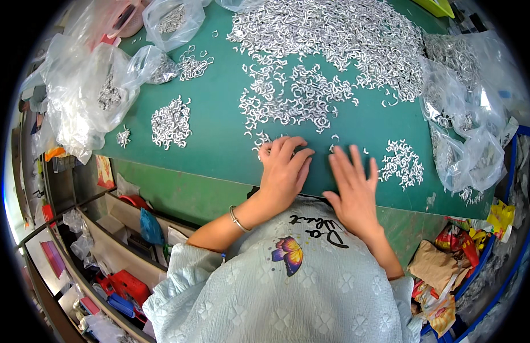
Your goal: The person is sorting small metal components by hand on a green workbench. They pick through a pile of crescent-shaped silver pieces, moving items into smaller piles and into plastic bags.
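Observation:
Small silvery curved metal pieces lie across the green tabletop, with a loose spread of them (299, 97) just beyond my hands. My left hand (283, 171) rests palm down at the near edge of that spread, its fingers bent and apart, the tips by a few pieces (261, 141). What lies under its palm is hidden. To its right, my right hand (355, 191) is slightly blurred, with fingers stretched out over the table and nothing seen in them. One loose piece (334, 137) sits beyond its fingertips. A small pile (402, 164) lies to its right.
A large heap (333, 34) of the pieces covers the far table. Two smaller piles (171, 123) (123, 137) lie left. Clear plastic bags (84, 97) (468, 143) holding metal parts flank the table (213, 126). Below left is an open drawer (119, 240); below right, a crumpled brown bag (433, 264).

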`<state>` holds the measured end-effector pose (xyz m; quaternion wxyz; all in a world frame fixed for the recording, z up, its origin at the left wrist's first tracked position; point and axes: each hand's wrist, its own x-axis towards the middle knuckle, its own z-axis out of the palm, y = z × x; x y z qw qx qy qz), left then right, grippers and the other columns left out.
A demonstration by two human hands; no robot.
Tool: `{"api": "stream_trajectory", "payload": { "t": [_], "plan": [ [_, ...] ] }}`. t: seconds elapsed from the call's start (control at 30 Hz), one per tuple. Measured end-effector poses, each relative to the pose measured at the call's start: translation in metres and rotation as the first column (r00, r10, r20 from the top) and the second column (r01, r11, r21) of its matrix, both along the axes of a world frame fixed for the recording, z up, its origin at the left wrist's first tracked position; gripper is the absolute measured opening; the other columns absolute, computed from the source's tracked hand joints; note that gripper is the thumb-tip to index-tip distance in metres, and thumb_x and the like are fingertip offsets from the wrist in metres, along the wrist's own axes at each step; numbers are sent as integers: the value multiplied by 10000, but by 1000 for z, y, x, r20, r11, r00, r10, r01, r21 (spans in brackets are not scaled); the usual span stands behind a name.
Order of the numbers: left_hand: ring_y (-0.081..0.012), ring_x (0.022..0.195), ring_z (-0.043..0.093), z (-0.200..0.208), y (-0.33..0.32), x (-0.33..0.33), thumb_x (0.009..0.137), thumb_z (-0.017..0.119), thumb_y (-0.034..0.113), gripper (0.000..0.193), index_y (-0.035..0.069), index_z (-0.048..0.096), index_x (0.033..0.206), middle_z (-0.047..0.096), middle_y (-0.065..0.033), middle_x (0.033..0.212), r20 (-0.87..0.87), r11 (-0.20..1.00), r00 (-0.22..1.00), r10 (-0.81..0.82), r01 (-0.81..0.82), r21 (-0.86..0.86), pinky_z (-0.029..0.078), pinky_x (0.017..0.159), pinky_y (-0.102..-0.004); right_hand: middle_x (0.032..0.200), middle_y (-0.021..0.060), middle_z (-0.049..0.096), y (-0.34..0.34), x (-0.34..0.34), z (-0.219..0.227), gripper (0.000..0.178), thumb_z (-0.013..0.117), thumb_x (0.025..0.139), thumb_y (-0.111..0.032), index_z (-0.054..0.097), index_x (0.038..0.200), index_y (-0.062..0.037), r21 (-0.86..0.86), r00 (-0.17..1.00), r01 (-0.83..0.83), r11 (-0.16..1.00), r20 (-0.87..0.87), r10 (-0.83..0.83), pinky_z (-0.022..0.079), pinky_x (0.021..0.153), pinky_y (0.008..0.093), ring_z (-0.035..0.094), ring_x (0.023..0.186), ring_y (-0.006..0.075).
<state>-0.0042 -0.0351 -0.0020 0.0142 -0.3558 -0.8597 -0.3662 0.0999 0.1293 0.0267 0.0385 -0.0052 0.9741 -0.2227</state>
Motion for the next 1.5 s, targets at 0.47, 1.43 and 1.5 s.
{"api": "stream_trajectory", "payload": {
  "t": [0.47, 1.43, 1.5],
  "plan": [
    [-268, 1094, 516, -2, 16, -8, 796, 691, 32, 372, 68, 619, 1159, 569, -63, 1170, -47, 1000, 999, -10, 9, -27, 310, 936, -433, 1488, 126, 395, 7, -2, -8, 601, 658, 874, -196, 442, 1387, 31, 19, 958, 255, 967, -139, -250, 151, 1119, 601, 285, 1434, 356],
    [-322, 1168, 477, -3, -7, -1, 774, 743, 63, 233, 84, 630, 977, 543, -96, 1205, -27, 999, 999, 35, -36, -26, 298, 969, -475, 1521, 75, 364, -4, -40, -20, 560, 630, 898, -232, 468, 1386, -11, 51, 990, 70, 996, -128, -63, 155, 1089, 668, 265, 1435, 343],
    [-323, 1171, 473, -4, -6, -3, 775, 744, 63, 248, 87, 625, 991, 538, -95, 1201, -26, 998, 998, 54, -55, -27, 296, 973, -476, 1517, 84, 374, -1, -31, -21, 553, 629, 899, -232, 475, 1378, -3, 49, 990, 96, 994, -107, -91, 145, 1095, 667, 271, 1437, 339]
  ]
}}
